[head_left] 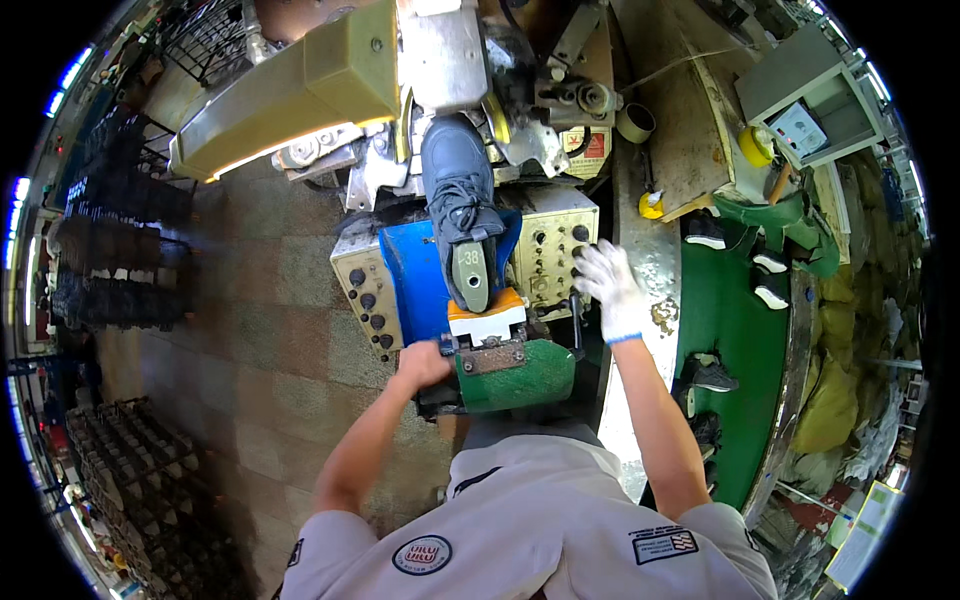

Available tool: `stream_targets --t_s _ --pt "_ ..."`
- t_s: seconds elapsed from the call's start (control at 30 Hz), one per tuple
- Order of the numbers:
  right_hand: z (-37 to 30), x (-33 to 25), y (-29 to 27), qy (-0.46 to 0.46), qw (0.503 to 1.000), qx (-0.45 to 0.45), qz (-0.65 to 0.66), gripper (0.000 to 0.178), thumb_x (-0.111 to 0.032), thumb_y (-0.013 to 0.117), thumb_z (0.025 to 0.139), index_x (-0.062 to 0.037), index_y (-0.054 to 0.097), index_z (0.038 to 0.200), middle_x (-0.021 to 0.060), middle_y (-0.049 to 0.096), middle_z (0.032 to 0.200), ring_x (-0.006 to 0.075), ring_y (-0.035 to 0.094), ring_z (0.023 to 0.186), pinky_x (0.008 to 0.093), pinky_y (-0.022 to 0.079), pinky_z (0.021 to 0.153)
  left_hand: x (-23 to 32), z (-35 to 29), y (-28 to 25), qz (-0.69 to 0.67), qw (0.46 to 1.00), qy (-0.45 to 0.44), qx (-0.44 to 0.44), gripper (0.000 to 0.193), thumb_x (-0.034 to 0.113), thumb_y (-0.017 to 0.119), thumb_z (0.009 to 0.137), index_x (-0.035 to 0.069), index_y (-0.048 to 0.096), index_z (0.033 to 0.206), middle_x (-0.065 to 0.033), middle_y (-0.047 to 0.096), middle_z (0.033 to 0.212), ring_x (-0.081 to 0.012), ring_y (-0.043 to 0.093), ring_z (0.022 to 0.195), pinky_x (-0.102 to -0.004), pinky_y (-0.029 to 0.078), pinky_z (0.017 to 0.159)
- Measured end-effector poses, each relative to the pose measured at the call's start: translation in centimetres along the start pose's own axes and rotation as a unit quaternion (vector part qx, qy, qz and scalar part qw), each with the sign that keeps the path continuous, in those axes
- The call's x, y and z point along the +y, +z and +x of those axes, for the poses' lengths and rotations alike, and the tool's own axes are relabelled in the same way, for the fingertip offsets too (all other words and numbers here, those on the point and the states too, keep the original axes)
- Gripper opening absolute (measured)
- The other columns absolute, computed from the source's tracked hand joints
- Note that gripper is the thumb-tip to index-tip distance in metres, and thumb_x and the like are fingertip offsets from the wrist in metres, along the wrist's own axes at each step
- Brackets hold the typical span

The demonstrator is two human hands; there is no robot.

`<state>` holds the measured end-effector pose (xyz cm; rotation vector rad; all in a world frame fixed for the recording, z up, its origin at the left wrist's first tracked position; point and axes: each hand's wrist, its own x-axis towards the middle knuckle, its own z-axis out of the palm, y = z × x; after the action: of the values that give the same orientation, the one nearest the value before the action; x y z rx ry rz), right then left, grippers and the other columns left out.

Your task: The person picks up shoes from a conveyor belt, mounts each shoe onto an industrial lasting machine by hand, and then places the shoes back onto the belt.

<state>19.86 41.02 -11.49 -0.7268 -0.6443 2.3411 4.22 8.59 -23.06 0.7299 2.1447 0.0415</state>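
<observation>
A dark grey lace-up shoe sits on a shoe last, its toe under the metal head of a machine. The heel end rests over an orange and white support. My bare left hand is closed on a dark handle beside the green padded part; its fingers are partly hidden. My right hand, in a white glove, has its fingers stretched out at the right edge of the control panel. The fingertips are by a black knob, and contact cannot be made out.
A second control box with black knobs stands left of the blue guard. To the right are a metal ledge and a green surface carrying several shoes. A curved beige arm overhangs the left side. Racks stand far left.
</observation>
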Motion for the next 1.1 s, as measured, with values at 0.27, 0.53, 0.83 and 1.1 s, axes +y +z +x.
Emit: stream_targets --t_s 0.27,0.53,0.83,1.1 --pt "-6.7 -1.9 -1.9 -0.007 0.977 0.073 -0.200 0.048 -0.017 0.058 0.098 0.0084 0.046 0.137 0.0265 0.061 0.123 0.0363 0.068 0.103 0.0414 0.060 0.075 -2.1 3.3 2.2 0.073 0.991 0.070 -0.090 0.055 0.051 0.080 0.064 0.012 0.074 0.102 -0.0142 0.072 0.107 -0.0320 0.068 0.102 -0.0430 0.054 0.083" --pt "-9.4 -5.1 -4.1 -0.014 0.974 0.090 -0.209 0.048 -0.017 0.060 0.098 0.0104 0.048 0.136 0.0243 0.066 0.118 0.0323 0.071 0.097 0.0375 0.061 0.074 5.1 -17.7 -7.8 -0.100 0.975 -0.148 0.135 0.055 0.045 0.080 0.069 0.006 0.074 0.107 -0.0183 0.074 0.096 -0.0324 0.071 0.090 -0.0401 0.054 0.083" --pt "-14.6 -4.6 11.6 -0.010 0.928 -0.280 -0.247 0.074 -0.041 0.063 0.095 0.0051 0.037 0.147 0.0167 0.061 0.130 0.0251 0.063 0.115 0.0331 0.050 0.097 15.2 -32.2 -12.1 -0.061 0.839 0.042 0.539 0.065 0.018 0.086 0.068 -0.002 0.064 0.125 -0.0201 0.071 0.109 -0.0267 0.072 0.094 -0.0351 0.056 0.081" --pt "-11.5 -10.7 4.5 -0.027 0.995 -0.094 -0.035 0.040 -0.025 0.066 0.089 0.0012 0.063 0.118 0.0094 0.069 0.104 0.0195 0.066 0.095 0.0332 0.054 0.086 24.5 -25.3 -11.9 -0.168 0.807 0.276 0.493 0.045 0.016 0.075 0.083 -0.001 0.062 0.123 -0.0206 0.065 0.120 -0.0331 0.064 0.112 -0.0409 0.049 0.096"
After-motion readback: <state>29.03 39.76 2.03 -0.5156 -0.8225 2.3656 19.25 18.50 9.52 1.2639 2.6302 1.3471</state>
